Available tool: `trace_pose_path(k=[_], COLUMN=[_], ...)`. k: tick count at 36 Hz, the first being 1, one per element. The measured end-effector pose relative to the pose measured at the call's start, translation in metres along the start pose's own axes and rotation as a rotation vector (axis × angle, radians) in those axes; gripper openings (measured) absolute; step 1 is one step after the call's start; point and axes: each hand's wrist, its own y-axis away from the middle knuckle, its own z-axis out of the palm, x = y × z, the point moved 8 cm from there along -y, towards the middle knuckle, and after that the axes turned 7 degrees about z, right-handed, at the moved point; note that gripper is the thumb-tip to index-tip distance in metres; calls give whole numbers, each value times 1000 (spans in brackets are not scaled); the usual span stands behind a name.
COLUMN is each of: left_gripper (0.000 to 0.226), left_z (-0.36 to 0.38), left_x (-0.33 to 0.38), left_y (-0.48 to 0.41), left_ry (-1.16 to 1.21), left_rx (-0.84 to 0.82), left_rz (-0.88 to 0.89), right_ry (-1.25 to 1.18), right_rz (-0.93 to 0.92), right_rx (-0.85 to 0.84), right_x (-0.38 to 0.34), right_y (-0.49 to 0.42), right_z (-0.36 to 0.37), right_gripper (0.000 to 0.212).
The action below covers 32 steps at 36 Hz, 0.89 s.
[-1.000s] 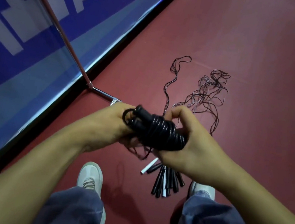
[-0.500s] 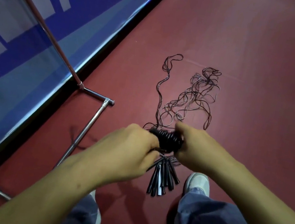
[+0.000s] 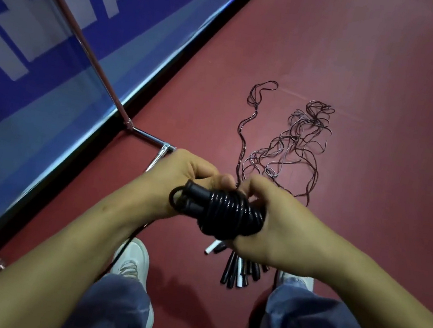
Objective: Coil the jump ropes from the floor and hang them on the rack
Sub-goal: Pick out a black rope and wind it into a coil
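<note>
Red floor (image 3: 363,59) beneath and all round the coiled black jump rope (image 3: 227,215). Left of the coil, blue-and-white banner (image 3: 26,81), with the chrome rack (image 3: 87,48) slanting down to a base bar just beyond and left of the coil. Beyond the coil, tangle of thin loose ropes (image 3: 290,146) flat on the floor. Curled round the coil's handle end, left hand (image 3: 179,183); wrapped round its wound end, right hand (image 3: 278,228). Coil held aloft between both, off the floor. Below the coil, bunch of black and white handles (image 3: 238,274) on the floor.
</note>
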Motion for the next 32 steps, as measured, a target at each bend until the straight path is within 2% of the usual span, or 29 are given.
trace_pose_path(k=[2, 4, 6, 8, 10, 14, 16, 18, 23, 26, 29, 32], left_gripper=[10, 10, 32, 54, 47, 28, 26, 26, 27, 20, 13, 11], left_z=[3, 4, 13, 22, 24, 20, 13, 8, 15, 10, 0, -9], left_x=[-13, -20, -13, -4, 2, -3, -2, 3, 34, 46, 50, 45], left_y=[1, 4, 7, 11, 11, 13, 14, 16, 19, 17, 13, 10], left_ry=[-164, -186, -125, -96, -107, -324, -533, -663, -836, -826, -729, -594], left_rx=[-25, -17, -44, -96, -112, -128, -125, -92, -29, -6, 8, 38], left_rz=[-76, -137, -128, -115, -82, -60, -11, 50, 340, 480, 540, 479], right_ry=[-190, -308, -387, -486, -521, -294, -99, 58, 285, 401, 405, 323], right_rz=[0, -23, -60, -60, -23, 99, 168, 227, 253, 174, 66, -20], right_rx=[-28, -11, 50, 107, 163, 315, 422, 453, 308, 172, -7, -113], right_x=[-1, -2, -4, -1, 6, 28, 42, 51, 58, 53, 38, 22], right_y=[2, 1, -2, -4, -5, -9, -13, -16, -23, -24, -16, -7], right_z=[-6, -14, -21, -27, -34, -52, -64, -69, -40, -16, 4, 9], right_gripper=[48, 58, 60, 51, 42, 36, 36, 36, 33, 33, 29, 29])
